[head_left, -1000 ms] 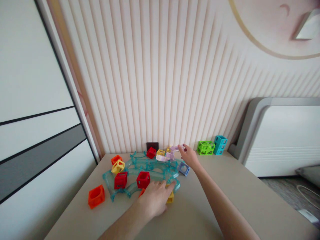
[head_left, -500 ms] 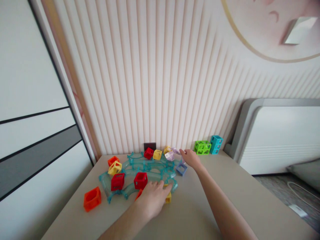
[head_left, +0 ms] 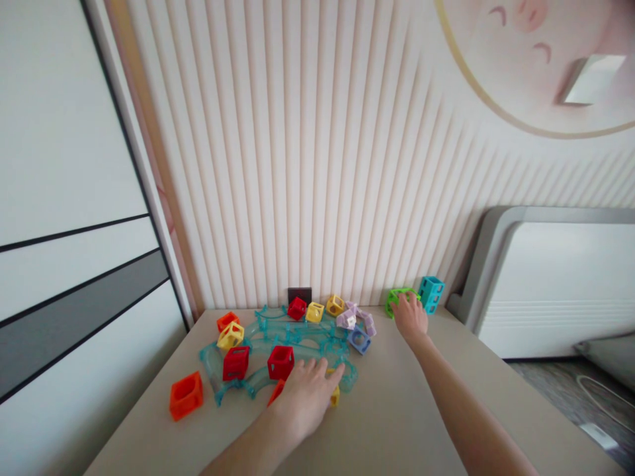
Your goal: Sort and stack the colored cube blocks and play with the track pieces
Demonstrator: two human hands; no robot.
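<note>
My left hand (head_left: 308, 395) lies low over the near side of the pile, fingers spread, partly covering a yellow cube frame (head_left: 335, 396) and an orange block (head_left: 276, 393). A red cube frame (head_left: 280, 363) sits just beyond its fingers. Farther right, my right hand (head_left: 411, 318) is at the green cube blocks (head_left: 395, 299), its fingers apart and in front of them; any contact is hard to make out. Beside them stands a blue stack of cubes (head_left: 430, 295). Lilac blocks (head_left: 347, 317) and a periwinkle cube (head_left: 359, 340) lie to the left of this hand.
Translucent teal track pieces (head_left: 297, 330) spread across the table (head_left: 391, 410). Red (head_left: 235, 363), yellow (head_left: 231, 336) and orange cubes (head_left: 186, 395) lie at the left. A dark panel (head_left: 299, 295) leans on the ribbed wall (head_left: 317, 165).
My right hand has moved right, from the lilac blocks to the green blocks. My left hand stays nearly in place, its fingers a little more spread.
</note>
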